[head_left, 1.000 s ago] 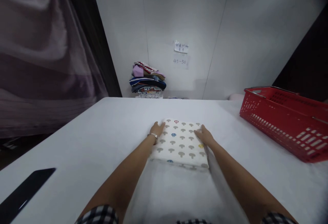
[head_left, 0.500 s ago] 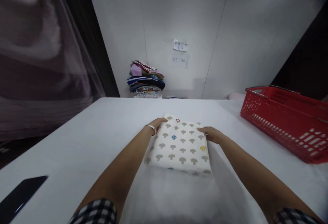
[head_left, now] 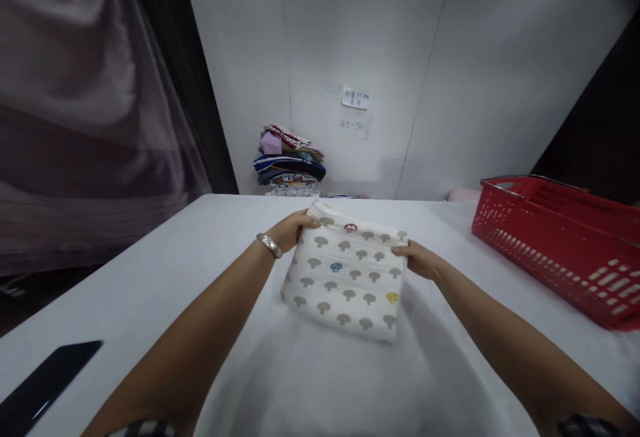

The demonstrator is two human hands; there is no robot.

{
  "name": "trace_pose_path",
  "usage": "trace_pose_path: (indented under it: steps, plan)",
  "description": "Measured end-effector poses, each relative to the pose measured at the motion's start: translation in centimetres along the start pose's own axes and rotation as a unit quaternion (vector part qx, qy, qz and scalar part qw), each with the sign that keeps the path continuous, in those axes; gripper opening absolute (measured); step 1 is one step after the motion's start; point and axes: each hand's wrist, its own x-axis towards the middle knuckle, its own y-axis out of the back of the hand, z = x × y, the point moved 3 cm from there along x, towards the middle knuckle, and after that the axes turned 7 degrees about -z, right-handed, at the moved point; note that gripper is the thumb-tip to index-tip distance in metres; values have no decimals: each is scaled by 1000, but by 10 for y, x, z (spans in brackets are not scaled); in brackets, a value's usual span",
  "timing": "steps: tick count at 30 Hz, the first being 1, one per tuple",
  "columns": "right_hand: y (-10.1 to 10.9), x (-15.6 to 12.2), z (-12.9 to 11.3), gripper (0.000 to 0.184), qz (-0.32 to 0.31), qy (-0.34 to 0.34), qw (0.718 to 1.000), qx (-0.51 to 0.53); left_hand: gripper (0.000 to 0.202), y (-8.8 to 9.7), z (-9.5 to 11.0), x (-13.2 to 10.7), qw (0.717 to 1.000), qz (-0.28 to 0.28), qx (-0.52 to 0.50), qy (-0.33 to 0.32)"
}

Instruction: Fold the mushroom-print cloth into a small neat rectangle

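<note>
A folded white cloth printed with small mushrooms [head_left: 345,273] is tilted up off the white table [head_left: 175,277], its far edge raised. My left hand [head_left: 290,229] grips the cloth's far left corner, fingers closed over the edge; a silver bracelet sits on that wrist. My right hand [head_left: 417,258] holds the cloth's right edge, fingers curled under it. Both forearms reach out over the table's middle.
A red plastic basket [head_left: 560,240] stands at the table's right side. A stack of folded clothes [head_left: 290,160] lies behind the far edge against the white wall, under two paper notes [head_left: 355,98]. A dark flat object [head_left: 43,383] lies at the front left. Purple drapery hangs at left.
The cloth lay flat on the table with both hands on its sides; now both hands grip its edges and have lifted it, far edge up and slightly away from me.
</note>
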Motion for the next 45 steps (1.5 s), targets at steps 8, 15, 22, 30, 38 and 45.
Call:
trace_pose_path:
  steps: [8, 15, 22, 30, 38, 45]
  plan:
    - [-6, -2, -93, 48, 177, 230, 904, -314, 51, 29, 52, -27, 950, 105, 232, -182]
    - [-27, -53, 53, 34, 48, 169, 816, -550, 13, 3, -89, -116, 844, 42, 528, -86]
    - [-36, -84, 98, 36, -10, 185, 831, -524, 36, 1, -128, -145, 835, 19, 549, -25]
    - [-30, -88, 72, 27, 229, 21, 945, -232, 37, -44, -117, -135, 774, 32, 624, -105]
    - [-33, -66, 73, 45, 180, -198, 924, -272, 36, -52, -131, -125, 702, 19, 706, -89]
    - [-38, -60, 69, 35, 139, -204, 929, -277, 36, -54, -128, -129, 684, 34, 722, -94]
